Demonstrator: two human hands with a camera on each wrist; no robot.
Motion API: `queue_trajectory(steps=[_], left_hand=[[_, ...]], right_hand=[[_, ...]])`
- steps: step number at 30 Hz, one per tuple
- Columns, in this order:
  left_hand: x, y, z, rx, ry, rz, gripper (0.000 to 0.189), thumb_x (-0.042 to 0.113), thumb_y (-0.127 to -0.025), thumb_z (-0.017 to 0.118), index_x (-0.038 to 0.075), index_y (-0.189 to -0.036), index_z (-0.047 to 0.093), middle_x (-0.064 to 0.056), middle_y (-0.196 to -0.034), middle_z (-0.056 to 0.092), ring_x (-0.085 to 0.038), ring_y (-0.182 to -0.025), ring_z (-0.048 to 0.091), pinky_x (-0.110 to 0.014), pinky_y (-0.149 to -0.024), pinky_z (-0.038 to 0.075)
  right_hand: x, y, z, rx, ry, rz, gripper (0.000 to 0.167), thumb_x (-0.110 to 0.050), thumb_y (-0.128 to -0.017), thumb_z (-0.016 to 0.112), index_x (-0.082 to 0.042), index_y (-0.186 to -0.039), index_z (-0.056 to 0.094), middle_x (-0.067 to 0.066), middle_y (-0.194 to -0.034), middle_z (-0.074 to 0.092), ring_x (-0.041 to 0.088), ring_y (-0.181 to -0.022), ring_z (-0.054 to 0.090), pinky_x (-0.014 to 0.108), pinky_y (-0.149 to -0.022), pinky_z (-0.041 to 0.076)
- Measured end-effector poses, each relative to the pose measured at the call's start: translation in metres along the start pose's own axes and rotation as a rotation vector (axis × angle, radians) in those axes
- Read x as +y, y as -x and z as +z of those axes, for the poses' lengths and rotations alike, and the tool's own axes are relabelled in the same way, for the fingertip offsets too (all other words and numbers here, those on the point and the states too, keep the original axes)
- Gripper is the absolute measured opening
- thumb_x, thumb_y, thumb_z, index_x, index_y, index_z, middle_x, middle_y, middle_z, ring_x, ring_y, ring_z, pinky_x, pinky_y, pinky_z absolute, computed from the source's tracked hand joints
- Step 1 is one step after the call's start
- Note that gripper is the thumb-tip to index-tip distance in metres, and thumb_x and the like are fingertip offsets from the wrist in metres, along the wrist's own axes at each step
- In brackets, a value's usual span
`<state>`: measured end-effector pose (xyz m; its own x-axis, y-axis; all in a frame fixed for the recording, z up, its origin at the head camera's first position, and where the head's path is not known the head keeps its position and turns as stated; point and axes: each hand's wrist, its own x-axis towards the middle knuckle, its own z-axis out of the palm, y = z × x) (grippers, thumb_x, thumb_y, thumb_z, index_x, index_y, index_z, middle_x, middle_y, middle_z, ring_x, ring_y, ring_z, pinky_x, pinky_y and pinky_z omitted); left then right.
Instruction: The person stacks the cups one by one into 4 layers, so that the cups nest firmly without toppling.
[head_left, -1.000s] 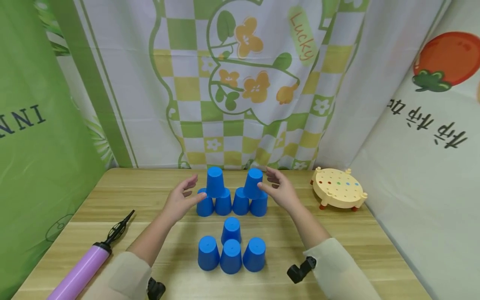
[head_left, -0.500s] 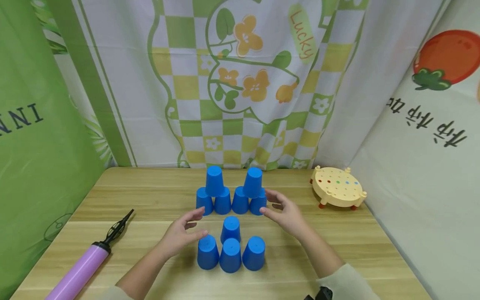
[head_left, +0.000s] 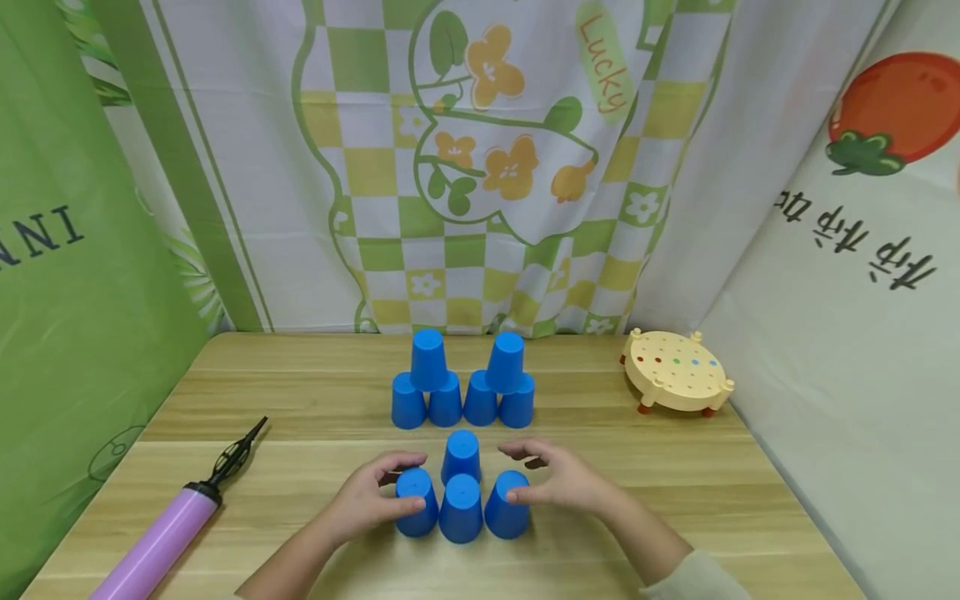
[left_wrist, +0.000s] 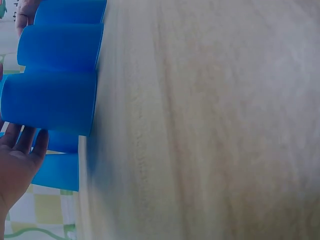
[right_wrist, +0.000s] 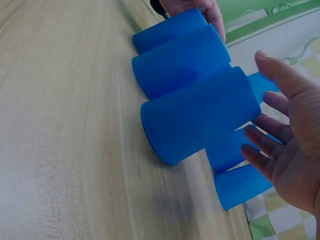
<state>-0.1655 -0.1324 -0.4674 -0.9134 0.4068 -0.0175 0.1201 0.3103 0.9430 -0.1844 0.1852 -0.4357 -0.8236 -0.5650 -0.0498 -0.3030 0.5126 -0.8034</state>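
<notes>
Three upside-down blue cups stand in a row near me: a left cup point(head_left: 417, 492), a middle cup point(head_left: 461, 510) and a right cup point(head_left: 507, 508). A fourth cup point(head_left: 461, 457) stands just behind the middle one. My left hand point(head_left: 367, 498) is at the left cup, its thumb across the front and its fingers reaching round the far side. In the left wrist view its fingertips point(left_wrist: 41, 137) come right up to the cup wall. Beside the right cup, my right hand point(head_left: 566, 479) has thumb and fingers spread; in the right wrist view its palm point(right_wrist: 300, 175) faces the cups.
Farther back are two small blue cup stacks, a left stack point(head_left: 428, 362) and a right stack point(head_left: 506, 364), each one cup atop two. A purple hand pump point(head_left: 161, 542) lies left on the wooden table point(head_left: 300, 375). A cream pegged toy stand point(head_left: 677, 371) sits back right.
Both hands have come back toward me from the rear stacks down to the front row. The left now reaches round the left cup, the right is beside the right cup. The cups have not moved.
</notes>
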Motion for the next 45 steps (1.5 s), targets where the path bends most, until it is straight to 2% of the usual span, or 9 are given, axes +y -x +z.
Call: queue_trajectory(steps=[6,10,14,18,24,29,33,37,45], left_hand=[[-0.004,0.000,0.004,0.003,-0.009,-0.020,0.057,0.026,-0.085,0.077,0.002,-0.132,0.057,-0.017,-0.137,0.058,-0.040,-0.127,0.051,-0.058,-0.105,0.043],[-0.005,0.000,0.005,0.006,-0.008,-0.024,0.057,0.027,-0.085,0.077,0.002,-0.133,0.057,-0.018,-0.137,0.058,-0.041,-0.128,0.051,-0.060,-0.106,0.042],[-0.005,0.001,0.005,0.011,-0.004,-0.010,0.055,0.025,-0.086,0.076,0.001,-0.132,0.057,-0.018,-0.137,0.058,-0.041,-0.128,0.052,-0.059,-0.106,0.043],[-0.003,0.001,0.004,0.015,-0.003,0.004,0.053,0.023,-0.087,0.075,0.000,-0.132,0.057,-0.018,-0.136,0.058,-0.039,-0.127,0.053,-0.058,-0.105,0.044],[-0.005,0.001,0.005,0.031,0.009,-0.018,0.052,0.025,-0.087,0.076,0.002,-0.131,0.059,-0.017,-0.136,0.059,-0.038,-0.127,0.053,-0.057,-0.105,0.044],[-0.006,0.001,0.006,0.042,0.023,-0.034,0.052,0.025,-0.086,0.076,0.003,-0.131,0.059,-0.017,-0.136,0.059,-0.038,-0.127,0.053,-0.057,-0.105,0.044],[-0.007,0.001,0.006,0.045,0.031,-0.030,0.051,0.024,-0.087,0.075,0.004,-0.131,0.059,-0.017,-0.136,0.059,-0.038,-0.127,0.053,-0.057,-0.105,0.044],[-0.009,0.001,0.006,0.043,0.037,-0.022,0.051,0.023,-0.087,0.075,0.003,-0.131,0.059,-0.017,-0.136,0.059,-0.038,-0.127,0.054,-0.057,-0.106,0.044],[-0.009,0.001,0.007,0.044,0.039,-0.038,0.051,0.025,-0.087,0.075,0.004,-0.131,0.059,-0.017,-0.136,0.059,-0.038,-0.127,0.054,-0.057,-0.106,0.044]], right_hand=[[-0.006,0.000,0.001,-0.077,0.119,0.002,0.057,-0.036,-0.082,0.078,-0.010,-0.130,0.060,0.006,-0.130,0.062,0.028,-0.118,0.058,0.052,-0.099,0.050],[-0.012,-0.002,0.000,-0.105,0.198,0.025,0.054,-0.039,-0.082,0.079,-0.017,-0.128,0.063,-0.001,-0.128,0.063,0.023,-0.118,0.058,0.047,-0.099,0.051],[-0.018,-0.003,-0.002,-0.133,0.232,0.039,0.048,-0.039,-0.081,0.079,-0.019,-0.123,0.065,-0.003,-0.125,0.064,0.020,-0.116,0.059,0.044,-0.098,0.053],[-0.021,-0.004,-0.004,-0.147,0.241,0.036,0.045,-0.036,-0.082,0.079,-0.017,-0.121,0.065,-0.002,-0.122,0.065,0.021,-0.114,0.060,0.045,-0.097,0.053],[-0.024,-0.003,-0.012,-0.097,0.223,0.012,0.046,-0.033,-0.084,0.077,-0.012,-0.122,0.065,0.004,-0.124,0.065,0.024,-0.114,0.060,0.049,-0.097,0.052],[-0.031,-0.003,-0.027,-0.027,0.230,-0.080,0.041,-0.030,-0.085,0.077,-0.012,-0.120,0.067,0.005,-0.120,0.067,0.021,-0.107,0.061,0.036,-0.090,0.055],[-0.043,-0.003,-0.044,0.020,0.259,-0.084,0.038,-0.032,-0.085,0.076,-0.015,-0.118,0.069,0.002,-0.117,0.067,0.019,-0.105,0.061,0.030,-0.087,0.053],[-0.062,-0.005,-0.062,0.051,0.284,-0.075,0.037,-0.033,-0.085,0.076,-0.016,-0.117,0.068,0.003,-0.119,0.065,0.022,-0.108,0.060,0.038,-0.090,0.053],[-0.106,-0.026,-0.092,0.141,0.342,-0.161,0.038,-0.025,-0.085,0.076,-0.013,-0.120,0.068,0.007,-0.122,0.065,0.025,-0.110,0.059,0.045,-0.095,0.052]])
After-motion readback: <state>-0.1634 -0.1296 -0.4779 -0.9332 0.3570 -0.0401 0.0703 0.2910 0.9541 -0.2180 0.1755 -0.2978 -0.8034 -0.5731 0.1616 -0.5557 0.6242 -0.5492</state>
